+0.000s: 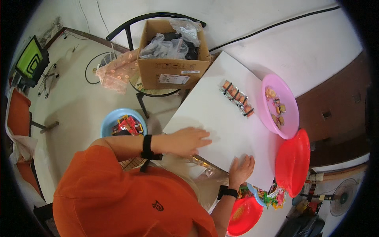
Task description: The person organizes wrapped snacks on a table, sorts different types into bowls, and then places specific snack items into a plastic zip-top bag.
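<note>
Flat against the near left edge of a white tabletop (225, 130), my left hand (189, 140) points its slightly spread fingers to the right and holds nothing. My right hand (241, 170) rests on the near edge, palm down, fingers a little apart, also holding nothing. Farther back on the table lies a row of small wrapped snacks (237, 97) with black bands, apart from both hands. A pink plastic basin (291, 109) with several wrapped snacks inside stands tilted at the right edge. Both wrists wear black bands.
An open cardboard box (174, 74) of plastic bags sits on a chair (140, 100) behind the table. A blue basin (103, 124) of packets stands at left. Red basins (293, 163) (254, 219) and colourful packets (274, 197) are at right. A fan (343, 197) stands beyond.
</note>
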### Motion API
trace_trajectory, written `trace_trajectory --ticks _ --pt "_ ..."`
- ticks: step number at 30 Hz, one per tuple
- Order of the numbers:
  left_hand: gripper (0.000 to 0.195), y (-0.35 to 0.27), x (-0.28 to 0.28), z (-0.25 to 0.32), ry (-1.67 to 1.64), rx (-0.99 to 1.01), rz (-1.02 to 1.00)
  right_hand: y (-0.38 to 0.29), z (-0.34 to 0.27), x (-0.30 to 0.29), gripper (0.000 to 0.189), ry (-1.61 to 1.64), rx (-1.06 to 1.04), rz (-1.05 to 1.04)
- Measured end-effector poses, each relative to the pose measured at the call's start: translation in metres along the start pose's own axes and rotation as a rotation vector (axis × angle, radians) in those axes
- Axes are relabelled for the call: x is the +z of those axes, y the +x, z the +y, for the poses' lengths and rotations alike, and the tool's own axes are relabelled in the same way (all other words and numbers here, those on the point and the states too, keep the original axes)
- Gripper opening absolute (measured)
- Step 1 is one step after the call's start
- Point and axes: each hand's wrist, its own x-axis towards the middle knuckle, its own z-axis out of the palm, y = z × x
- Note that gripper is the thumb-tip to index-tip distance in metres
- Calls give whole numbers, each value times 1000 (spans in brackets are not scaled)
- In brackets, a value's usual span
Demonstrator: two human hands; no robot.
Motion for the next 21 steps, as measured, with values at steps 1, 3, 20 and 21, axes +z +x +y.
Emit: trace_trajectory --ticks 1,3,20,21 --pt "52 1 -14 -7 2 -7 1 -1 2 0 53 -14 9 -2" --pt "42 2 -49 -26 45 -9 239 -1 3 1 53 -21 10 -10" --pt "19 1 -251 -229 598 -388 606 1 -1 1 56 -41 35 -45" --pt "19 14 -257 -238 591 -369 525 0 1 0 56 -44 44 -40"
